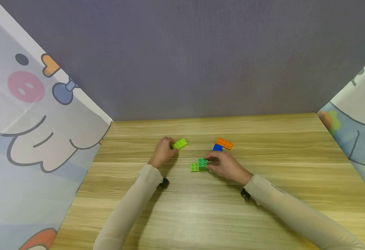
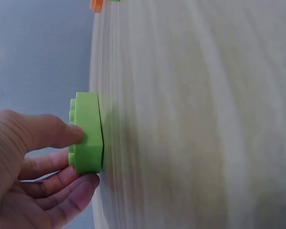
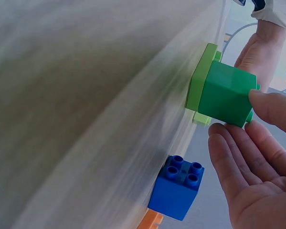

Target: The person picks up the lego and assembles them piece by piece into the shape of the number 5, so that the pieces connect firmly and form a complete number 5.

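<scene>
My left hand (image 1: pixel 163 151) pinches a lime-green toy building brick (image 1: pixel 180 143) at its near-left end. In the left wrist view, the thumb lies on the brick's side and the other fingers curl at its end, close to the tabletop. A darker green square brick (image 1: pixel 202 164) stands on the right half of a thin lime-green plate (image 1: pixel 194 167). Beside it is my right hand (image 1: pixel 227 166), its thumb and extended fingertips right at the brick's edges. Just behind that hand sits a blue brick (image 3: pixel 177 188), partly covered by the fingers in the head view.
An orange brick (image 1: pixel 224 143) lies at the back right, against the blue one. The wood-grain table (image 1: pixel 182 208) meets a grey panel (image 1: pixel 201 69) along its far edge. Cartoon-printed sheets (image 1: pixel 44 139) stand at both sides.
</scene>
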The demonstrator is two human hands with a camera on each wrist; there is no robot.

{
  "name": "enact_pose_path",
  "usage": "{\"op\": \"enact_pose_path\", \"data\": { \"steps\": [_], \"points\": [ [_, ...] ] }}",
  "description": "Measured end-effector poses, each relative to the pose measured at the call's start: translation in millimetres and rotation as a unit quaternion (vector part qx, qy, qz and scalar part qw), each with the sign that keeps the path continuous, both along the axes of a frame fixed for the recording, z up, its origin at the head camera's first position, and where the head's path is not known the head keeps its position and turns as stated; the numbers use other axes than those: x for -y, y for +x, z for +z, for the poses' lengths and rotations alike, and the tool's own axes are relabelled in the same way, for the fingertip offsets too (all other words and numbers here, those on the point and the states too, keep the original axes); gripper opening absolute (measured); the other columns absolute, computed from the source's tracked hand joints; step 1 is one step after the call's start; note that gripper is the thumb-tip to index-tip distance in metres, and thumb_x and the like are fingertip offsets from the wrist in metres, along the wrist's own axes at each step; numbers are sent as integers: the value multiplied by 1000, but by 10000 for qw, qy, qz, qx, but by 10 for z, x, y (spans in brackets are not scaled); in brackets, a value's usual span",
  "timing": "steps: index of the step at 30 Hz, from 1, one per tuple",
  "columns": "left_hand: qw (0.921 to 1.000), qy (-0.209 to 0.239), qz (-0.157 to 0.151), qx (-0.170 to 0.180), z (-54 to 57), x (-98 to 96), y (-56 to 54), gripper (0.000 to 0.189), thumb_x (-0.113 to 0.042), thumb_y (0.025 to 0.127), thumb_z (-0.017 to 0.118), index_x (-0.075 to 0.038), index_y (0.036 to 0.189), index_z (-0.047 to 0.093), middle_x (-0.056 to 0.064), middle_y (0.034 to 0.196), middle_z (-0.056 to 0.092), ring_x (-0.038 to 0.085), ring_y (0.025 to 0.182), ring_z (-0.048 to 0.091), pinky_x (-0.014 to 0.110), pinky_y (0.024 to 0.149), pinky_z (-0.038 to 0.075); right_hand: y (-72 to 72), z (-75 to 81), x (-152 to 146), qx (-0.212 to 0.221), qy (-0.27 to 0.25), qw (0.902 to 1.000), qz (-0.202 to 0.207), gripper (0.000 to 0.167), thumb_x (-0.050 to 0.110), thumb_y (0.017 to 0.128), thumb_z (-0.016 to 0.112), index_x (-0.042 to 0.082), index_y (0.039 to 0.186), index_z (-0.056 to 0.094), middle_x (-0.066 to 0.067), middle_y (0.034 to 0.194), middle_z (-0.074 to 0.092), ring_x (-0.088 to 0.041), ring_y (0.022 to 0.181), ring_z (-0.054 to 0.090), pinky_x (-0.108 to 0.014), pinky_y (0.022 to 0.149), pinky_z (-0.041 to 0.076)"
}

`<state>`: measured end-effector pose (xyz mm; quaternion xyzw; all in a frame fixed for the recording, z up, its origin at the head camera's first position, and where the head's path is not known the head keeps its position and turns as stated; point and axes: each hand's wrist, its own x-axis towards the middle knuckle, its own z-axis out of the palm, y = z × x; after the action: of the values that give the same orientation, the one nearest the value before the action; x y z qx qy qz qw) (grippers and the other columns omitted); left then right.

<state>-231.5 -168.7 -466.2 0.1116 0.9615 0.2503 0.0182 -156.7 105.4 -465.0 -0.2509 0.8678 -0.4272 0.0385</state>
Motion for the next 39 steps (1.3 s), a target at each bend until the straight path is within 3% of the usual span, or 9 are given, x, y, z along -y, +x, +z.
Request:
{"op": "enact_pose_path", "data": {
  "steps": [8, 21, 29, 39],
  "points": [
    [9998, 127, -150, -44, 48, 18, 46, 35, -11, 83, 72, 2, 114, 63, 10, 98, 58, 19, 83, 57, 29, 70, 51, -8, -3, 8, 110, 13, 9999, -27, 28, 11, 81, 76, 13, 107, 68, 1, 104, 65, -18, 94, 63, -33, 80, 52],
    [9973, 359, -590, -255, 161, -7, 208, 33, -9, 81, 74, -2, 112, 66, 7, 99, 59, 18, 88, 59, 27, 73, 51, -25, -18, 33, -32, 3, 9999, -105, 28, 10, 80, 76, 12, 107, 68, 1, 103, 66, -16, 93, 63, -30, 79, 52],
    [9943, 414, -926, -338, 215, -22, 320, 31, -8, 81, 73, -3, 111, 66, 6, 101, 59, 19, 88, 60, 26, 74, 51, -29, -17, 24, 101, -8, 9999, -108, 28, 10, 81, 76, 12, 107, 68, 1, 104, 65, -17, 93, 63, -29, 78, 53],
    [9915, 523, -1167, -256, 288, -18, 400, 31, -8, 84, 72, -5, 113, 64, 6, 108, 58, 21, 90, 60, 27, 76, 52, -67, -16, 41, 66, 122, 9996, -244, 26, 12, 81, 76, 11, 106, 68, 2, 102, 66, -15, 92, 62, -32, 79, 52]
  ]
}}
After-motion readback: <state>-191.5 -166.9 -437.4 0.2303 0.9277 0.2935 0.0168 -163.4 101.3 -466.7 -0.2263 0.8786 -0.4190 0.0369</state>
